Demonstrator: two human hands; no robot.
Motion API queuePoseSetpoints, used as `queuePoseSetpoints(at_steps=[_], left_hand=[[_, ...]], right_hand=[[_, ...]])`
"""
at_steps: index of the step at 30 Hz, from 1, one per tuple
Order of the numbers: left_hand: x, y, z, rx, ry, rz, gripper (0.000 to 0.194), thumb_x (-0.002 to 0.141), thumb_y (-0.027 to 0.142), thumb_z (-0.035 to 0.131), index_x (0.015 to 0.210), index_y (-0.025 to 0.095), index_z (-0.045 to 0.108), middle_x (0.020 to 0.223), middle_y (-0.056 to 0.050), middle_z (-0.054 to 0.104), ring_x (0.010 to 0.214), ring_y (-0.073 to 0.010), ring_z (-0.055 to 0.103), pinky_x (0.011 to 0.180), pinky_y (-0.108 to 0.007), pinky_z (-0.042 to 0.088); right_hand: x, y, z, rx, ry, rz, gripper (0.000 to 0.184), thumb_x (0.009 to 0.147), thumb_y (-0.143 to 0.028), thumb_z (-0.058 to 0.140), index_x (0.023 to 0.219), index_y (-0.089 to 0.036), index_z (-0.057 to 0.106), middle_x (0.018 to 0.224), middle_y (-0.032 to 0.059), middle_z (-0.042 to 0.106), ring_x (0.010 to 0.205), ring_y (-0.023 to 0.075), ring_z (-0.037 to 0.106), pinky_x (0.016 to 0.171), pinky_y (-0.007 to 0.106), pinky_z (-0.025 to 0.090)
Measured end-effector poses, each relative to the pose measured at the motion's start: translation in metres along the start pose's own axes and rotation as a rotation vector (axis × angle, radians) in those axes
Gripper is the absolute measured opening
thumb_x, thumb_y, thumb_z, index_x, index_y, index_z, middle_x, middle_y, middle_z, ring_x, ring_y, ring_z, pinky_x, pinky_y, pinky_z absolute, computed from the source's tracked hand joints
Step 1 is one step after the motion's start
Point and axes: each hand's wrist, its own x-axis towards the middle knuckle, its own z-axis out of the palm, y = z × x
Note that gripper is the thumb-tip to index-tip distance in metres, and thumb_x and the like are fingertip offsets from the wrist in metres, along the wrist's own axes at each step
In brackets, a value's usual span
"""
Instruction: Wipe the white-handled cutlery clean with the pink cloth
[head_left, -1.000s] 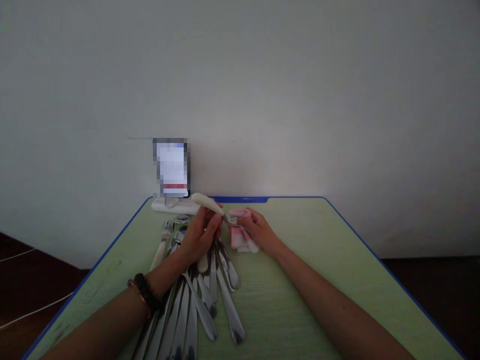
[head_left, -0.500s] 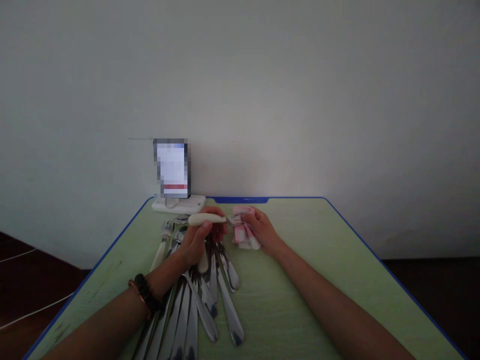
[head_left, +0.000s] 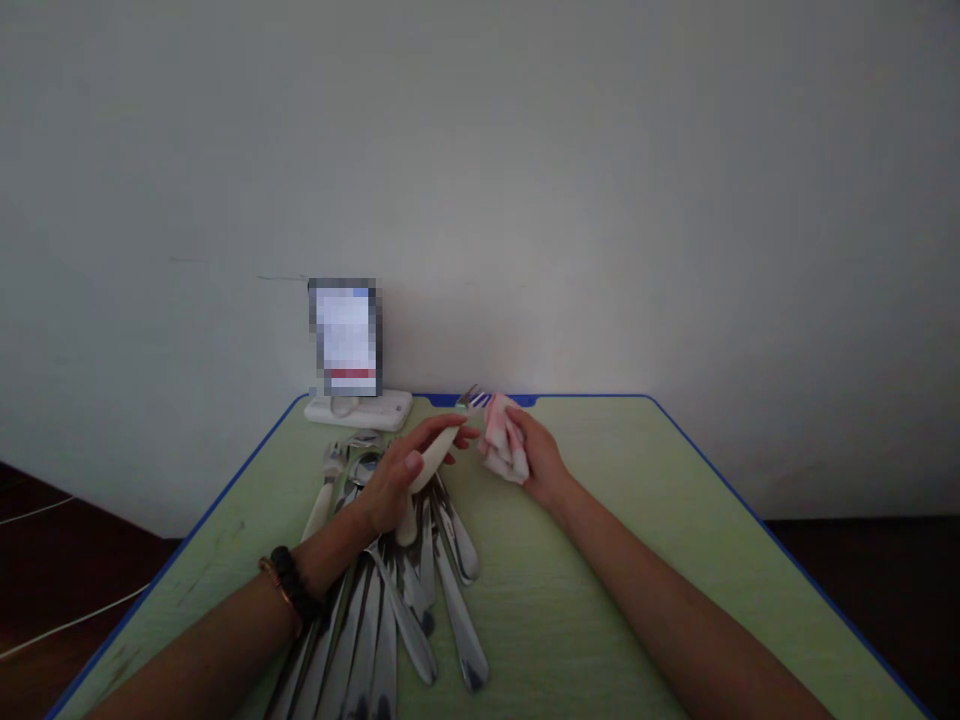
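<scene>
The left hand (head_left: pixel 397 480), yours, holds a fork (head_left: pixel 439 458) above the far part of the worktop (head_left: pixel 585 580), left of its middle. Your left fingers curl loosely about the white handle, their tips partly extended. The handle slants up and to the right; the metal tines appear against the blue strip (head_left: pixel 442 400) at the middle of the worktop's far edge. Your right hand (head_left: pixel 545 455) has its fingers closed on a bunched pink-and-white cloth (head_left: pixel 504 445), just beside the tines; whether the two touch, you cannot tell from this view.

Below your left hand and forearm, a pile of cutlery (head_left: pixel 461 630) fans out toward the worktop's near edge, mostly metal handles. At its left side lies a second white-handled fork (head_left: pixel 319 510), and near it a spoon bowl (head_left: pixel 365 468).

By the far left corner, a lit screen (head_left: pixel 349 335) stands upright next to a white device (head_left: pixel 360 410). The screen's content is broken into blocks, with a red bar near the bottom, and its writing is illegible; a small dark mark on the device is too small to read.
</scene>
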Motion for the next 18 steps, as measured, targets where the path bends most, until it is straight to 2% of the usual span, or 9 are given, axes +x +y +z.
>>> queuePoseSetpoints(at_steps=[2,6,9,11,14,18], left_hand=[[0.0006,0.0022,-0.0005,0.056,-0.024,-0.003,0.062,0.083,0.06,0.032,0.125,0.016,0.046,0.116,-0.013,0.059,0.101,-0.0263,0.053,0.082,-0.036,0.04],[0.0014,0.0051,-0.0002,0.271,-0.059,-0.038,0.047,0.086,0.044,0.041,0.124,0.017,0.045,0.112,-0.011,0.061,0.092,-0.0213,0.056,0.081,-0.033,0.042],[0.0027,0.0042,0.0014,0.434,0.013,-0.109,0.037,0.087,0.034,0.043,0.12,0.017,0.049,0.104,-0.007,0.064,0.076,-0.0155,0.056,0.069,-0.027,0.043],[0.0039,0.0024,0.0025,0.491,0.066,-0.135,0.034,0.087,0.032,0.041,0.117,0.017,0.051,0.098,-0.006,0.064,0.072,-0.0144,0.055,0.067,-0.025,0.043],[0.0058,-0.0002,0.0037,0.491,0.114,-0.12,0.033,0.089,0.031,0.038,0.116,0.017,0.05,0.096,-0.006,0.064,0.078,-0.0153,0.057,0.072,-0.027,0.044],[0.0069,-0.0008,0.0061,0.403,0.153,-0.116,0.03,0.091,0.031,0.034,0.115,0.017,0.047,0.089,-0.004,0.062,0.069,-0.0134,0.057,0.066,-0.026,0.045]], right_hand=[[0.0014,-0.0022,-0.001,0.07,-0.002,0.06,0.017,0.071,-0.035,0.057,0.072,-0.018,0.057,0.057,-0.0024,0.062,0.053,0.0128,0.057,0.056,0.024,0.046],[-0.0028,-0.006,0.0001,0.139,-0.194,0.139,0.026,0.073,-0.043,0.055,0.075,-0.017,0.058,0.061,0.0001,0.064,0.06,0.0152,0.06,0.058,0.026,0.049],[-0.0073,-0.0057,0.0013,0.118,-0.252,0.06,0.023,0.067,-0.036,0.065,0.08,-0.019,0.056,0.066,-0.0019,0.064,0.06,0.0133,0.06,0.061,0.026,0.05],[-0.0086,-0.0036,0.0011,0.082,-0.26,0.004,0.03,0.061,-0.026,0.071,0.085,-0.021,0.054,0.071,-0.0034,0.064,0.061,0.0126,0.06,0.064,0.028,0.051],[-0.0075,0.0004,-0.0009,0.018,-0.273,-0.009,0.037,0.056,-0.016,0.07,0.088,-0.021,0.053,0.072,-0.0036,0.065,0.062,0.0127,0.061,0.064,0.028,0.051],[-0.0049,0.0021,-0.0029,-0.039,-0.245,0.038,0.021,0.058,-0.015,0.06,0.079,-0.017,0.056,0.064,-0.002,0.064,0.054,0.012,0.057,0.058,0.027,0.049]])
